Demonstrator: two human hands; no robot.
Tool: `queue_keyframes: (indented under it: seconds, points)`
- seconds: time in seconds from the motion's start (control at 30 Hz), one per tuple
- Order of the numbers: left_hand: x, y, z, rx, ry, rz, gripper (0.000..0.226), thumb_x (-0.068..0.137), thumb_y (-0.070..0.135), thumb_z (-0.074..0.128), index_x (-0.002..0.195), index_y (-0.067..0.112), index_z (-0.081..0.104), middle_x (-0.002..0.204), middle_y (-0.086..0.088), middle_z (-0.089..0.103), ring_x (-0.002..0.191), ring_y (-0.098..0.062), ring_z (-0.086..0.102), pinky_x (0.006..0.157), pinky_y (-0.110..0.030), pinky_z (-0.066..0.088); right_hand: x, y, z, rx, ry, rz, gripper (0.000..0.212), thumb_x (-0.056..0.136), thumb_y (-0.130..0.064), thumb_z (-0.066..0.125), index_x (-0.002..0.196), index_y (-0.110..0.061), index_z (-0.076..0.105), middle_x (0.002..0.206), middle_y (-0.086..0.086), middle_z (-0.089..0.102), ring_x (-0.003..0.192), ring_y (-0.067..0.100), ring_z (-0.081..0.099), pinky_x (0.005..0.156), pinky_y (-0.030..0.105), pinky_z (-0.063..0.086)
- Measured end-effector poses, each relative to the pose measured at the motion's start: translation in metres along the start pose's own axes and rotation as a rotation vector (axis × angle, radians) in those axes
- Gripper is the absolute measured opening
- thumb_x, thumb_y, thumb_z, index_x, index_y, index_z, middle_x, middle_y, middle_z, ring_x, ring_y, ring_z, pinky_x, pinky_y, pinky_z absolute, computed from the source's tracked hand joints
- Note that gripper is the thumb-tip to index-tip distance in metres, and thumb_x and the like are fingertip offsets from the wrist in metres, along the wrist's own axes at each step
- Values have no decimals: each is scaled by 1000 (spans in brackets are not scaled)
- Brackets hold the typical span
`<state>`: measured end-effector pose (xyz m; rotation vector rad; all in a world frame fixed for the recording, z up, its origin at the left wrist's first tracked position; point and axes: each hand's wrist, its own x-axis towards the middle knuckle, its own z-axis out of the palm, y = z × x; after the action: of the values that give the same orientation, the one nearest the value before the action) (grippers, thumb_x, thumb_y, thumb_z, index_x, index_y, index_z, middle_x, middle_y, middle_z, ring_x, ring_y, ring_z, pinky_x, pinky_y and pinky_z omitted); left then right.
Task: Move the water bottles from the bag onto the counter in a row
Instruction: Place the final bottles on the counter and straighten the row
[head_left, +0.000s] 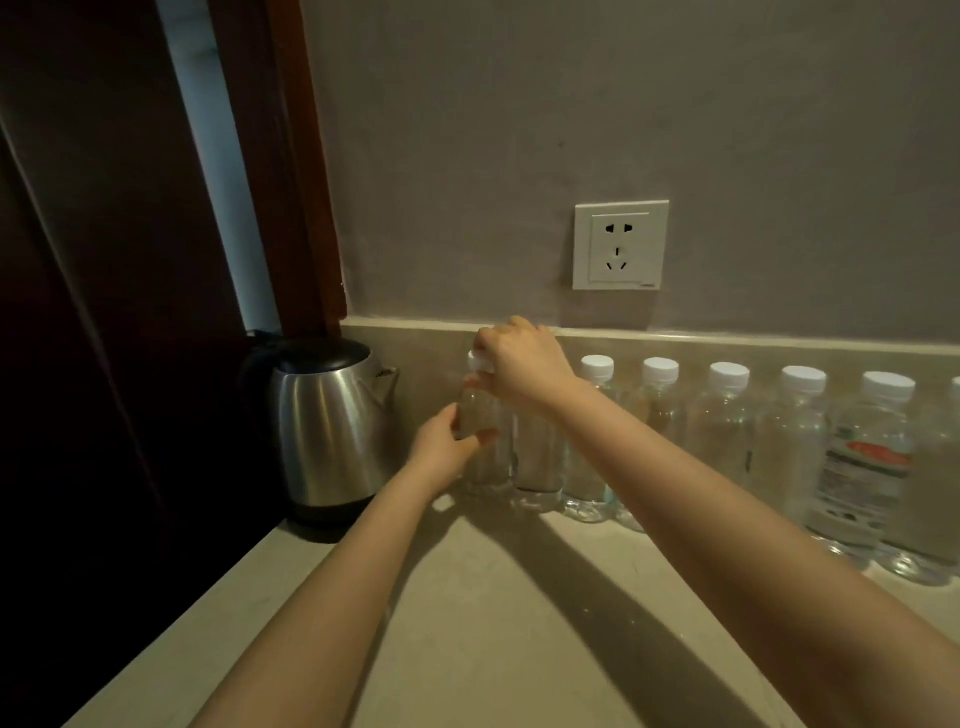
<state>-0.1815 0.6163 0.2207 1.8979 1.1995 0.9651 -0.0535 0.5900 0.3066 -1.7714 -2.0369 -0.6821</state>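
Here, the left hand (441, 447) grips the leftmost bottle's (480, 431) body while the right hand (524, 364) clasps its cap.

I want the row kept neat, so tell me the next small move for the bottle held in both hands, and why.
Probably settle it flat and let go. The left hand grips the bottle by its body and the right hand holds its cap; it stands upright at the row's left end, close beside the next bottle. Its base looks down on the counter.
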Motion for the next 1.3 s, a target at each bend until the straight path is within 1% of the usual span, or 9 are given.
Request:
queue_keyframes:
  seconds: [0.13,0.2,0.3,0.47,0.6,0.77,0.93,1.13,1.3]
  points:
    - [-1,-6,1,98,-40,-37,46,87,43,61,124,15,56,118,-4,63,106,-24,59,86,-34,49,0,0,0,-69,-23,-54,46,91,-51,50,120,-16,54,119,6,62,115,28,52,89,37,37]
    - [-4,-6,2,256,-62,-82,49,89,49,54,115,8,59,110,-11,65,101,-30,61,79,-34,48,0,2,-3,-86,-52,-85,45,92,-51,48,119,-16,56,117,7,64,112,29,54,88,37,39]
    - [-14,5,-10,442,-6,-64,45,92,42,51,93,0,65,90,-14,68,84,-30,65,67,-31,48,2,4,-13,-23,-69,-55,44,92,-53,47,115,-18,60,112,6,67,107,29,58,81,36,41]
    - [-19,50,-50,361,156,114,24,93,27,52,78,11,63,77,-8,66,72,-23,66,74,-40,57,0,9,-39,212,0,109,34,97,-43,44,115,-21,62,115,5,67,108,28,59,82,37,46]
    - [-10,98,-93,342,83,367,18,93,24,55,82,13,63,76,-5,63,68,-17,63,65,-33,57,0,13,-56,141,-27,193,29,95,-39,49,110,-21,64,111,4,68,103,28,60,82,37,50]
    - [27,127,-118,595,-36,539,16,87,26,59,90,16,71,94,-5,70,91,-23,64,81,-34,54,-6,9,-69,-71,-145,271,27,94,-41,50,107,-22,65,104,5,68,95,28,60,76,35,49]
    - [49,126,-112,796,-335,570,25,82,26,67,105,16,68,106,-3,67,98,-22,62,85,-34,53,-11,-5,-77,-230,-375,380,42,91,-53,50,120,-25,59,113,4,65,101,25,59,80,34,46]
    - [60,123,-84,926,-487,580,42,81,23,70,123,18,62,123,-5,61,109,-25,59,93,-32,49,-8,-12,-76,-346,-535,367,43,90,-43,58,129,-27,55,126,3,60,115,26,55,90,37,46]
    - [67,124,-71,1036,-542,582,48,79,18,71,125,20,61,121,-4,62,100,-23,59,79,-26,46,1,-4,-71,-227,-594,346,39,88,-38,61,125,-27,58,122,3,60,108,27,56,83,34,47]
